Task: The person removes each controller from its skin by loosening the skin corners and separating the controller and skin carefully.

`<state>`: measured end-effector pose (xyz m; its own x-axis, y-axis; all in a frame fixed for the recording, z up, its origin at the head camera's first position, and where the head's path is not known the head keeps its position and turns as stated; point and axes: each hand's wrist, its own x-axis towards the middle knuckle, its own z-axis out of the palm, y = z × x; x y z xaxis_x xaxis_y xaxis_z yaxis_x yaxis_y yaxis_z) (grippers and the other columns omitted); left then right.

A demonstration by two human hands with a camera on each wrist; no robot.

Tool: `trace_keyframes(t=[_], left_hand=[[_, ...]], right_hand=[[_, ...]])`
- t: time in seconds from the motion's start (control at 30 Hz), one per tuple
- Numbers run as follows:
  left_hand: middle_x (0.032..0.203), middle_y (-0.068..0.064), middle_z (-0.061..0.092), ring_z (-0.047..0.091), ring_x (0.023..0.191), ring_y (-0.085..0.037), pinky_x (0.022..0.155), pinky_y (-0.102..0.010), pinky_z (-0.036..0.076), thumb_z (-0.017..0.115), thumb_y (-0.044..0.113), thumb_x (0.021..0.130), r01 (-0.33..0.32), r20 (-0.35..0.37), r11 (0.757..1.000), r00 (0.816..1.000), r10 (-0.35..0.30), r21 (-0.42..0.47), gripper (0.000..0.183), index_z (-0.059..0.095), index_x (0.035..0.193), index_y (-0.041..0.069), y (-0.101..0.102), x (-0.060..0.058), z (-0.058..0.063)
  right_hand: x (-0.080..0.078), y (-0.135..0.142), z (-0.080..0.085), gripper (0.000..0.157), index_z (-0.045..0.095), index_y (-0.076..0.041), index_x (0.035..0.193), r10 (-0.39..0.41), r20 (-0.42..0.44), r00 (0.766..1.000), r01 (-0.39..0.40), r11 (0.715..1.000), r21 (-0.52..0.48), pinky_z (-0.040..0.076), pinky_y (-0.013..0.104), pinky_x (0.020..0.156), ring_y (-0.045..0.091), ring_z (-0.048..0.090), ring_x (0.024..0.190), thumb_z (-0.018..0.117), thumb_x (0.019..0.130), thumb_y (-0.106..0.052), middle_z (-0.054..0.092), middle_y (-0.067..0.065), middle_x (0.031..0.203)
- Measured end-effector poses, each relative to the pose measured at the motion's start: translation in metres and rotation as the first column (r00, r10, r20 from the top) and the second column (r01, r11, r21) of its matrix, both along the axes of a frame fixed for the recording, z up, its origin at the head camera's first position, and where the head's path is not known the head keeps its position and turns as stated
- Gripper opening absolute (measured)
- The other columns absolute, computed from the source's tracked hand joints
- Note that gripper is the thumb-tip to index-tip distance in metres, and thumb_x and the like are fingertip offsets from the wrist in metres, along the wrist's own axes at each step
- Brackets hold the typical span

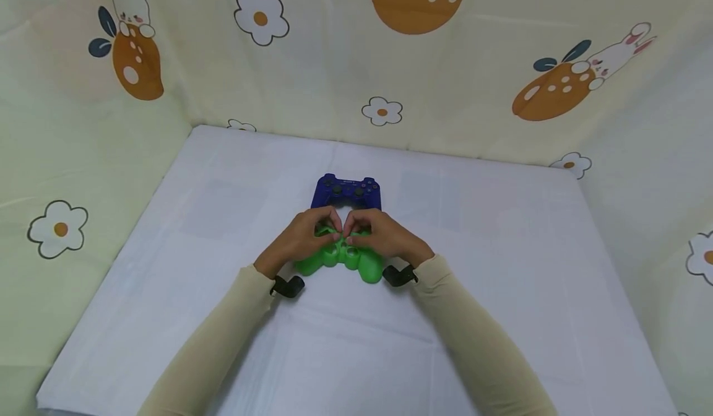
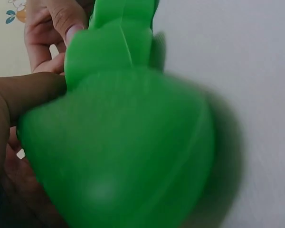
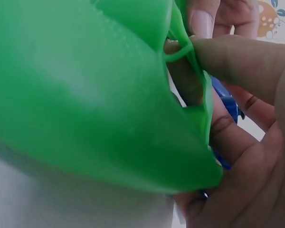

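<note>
A green silicone controller cover (image 1: 370,267) lies in the middle of the table, with its two rounded grips toward the person. My left hand (image 1: 303,235) pinches its upper edge near the centre between thumb and fingers. Close beside it, my right hand (image 1: 388,235) pinches the same edge, and the two thumbs nearly meet. In the right wrist view, openings and a thin strip show along the edge of the cover (image 3: 85,104), with a finger behind them. One rounded grip of the cover (image 2: 123,142) fills much of the left wrist view. Just beyond the hands sits a blue game controller (image 1: 346,188), its near part hidden.
A white cloth covers the table (image 1: 501,236). Patterned curtains (image 1: 312,69) with flowers, rabbits and orange shapes hang at the back and sides. Black wrist straps with small cameras (image 1: 289,287) sit on both wrists.
</note>
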<state>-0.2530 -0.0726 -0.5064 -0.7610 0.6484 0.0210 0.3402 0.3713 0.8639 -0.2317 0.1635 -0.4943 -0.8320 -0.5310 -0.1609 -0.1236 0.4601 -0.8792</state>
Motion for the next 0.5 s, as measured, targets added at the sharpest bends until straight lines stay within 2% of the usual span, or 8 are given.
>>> trace_keyframes(t=[0.5], left_hand=[[0.1, -0.005, 0.074, 0.067, 0.095, -0.019, 0.093, -0.037, 0.05, 0.076, 0.011, 0.098, 0.007, 0.096, 0.999, 0.995, -0.012, 0.047, 0.007, 0.071, 0.103, 0.012, -0.016, -0.003, -0.002]], right_hand=[[-0.004, 0.011, -0.003, 0.006, 0.072, -0.013, 0.107, 0.002, 0.051, 0.999, -0.002, 1.0, 0.001, 0.054, 0.034, 0.09, 0.018, 0.07, 0.098, 0.074, 0.101, -0.015, 0.078, 0.004, 0.103]])
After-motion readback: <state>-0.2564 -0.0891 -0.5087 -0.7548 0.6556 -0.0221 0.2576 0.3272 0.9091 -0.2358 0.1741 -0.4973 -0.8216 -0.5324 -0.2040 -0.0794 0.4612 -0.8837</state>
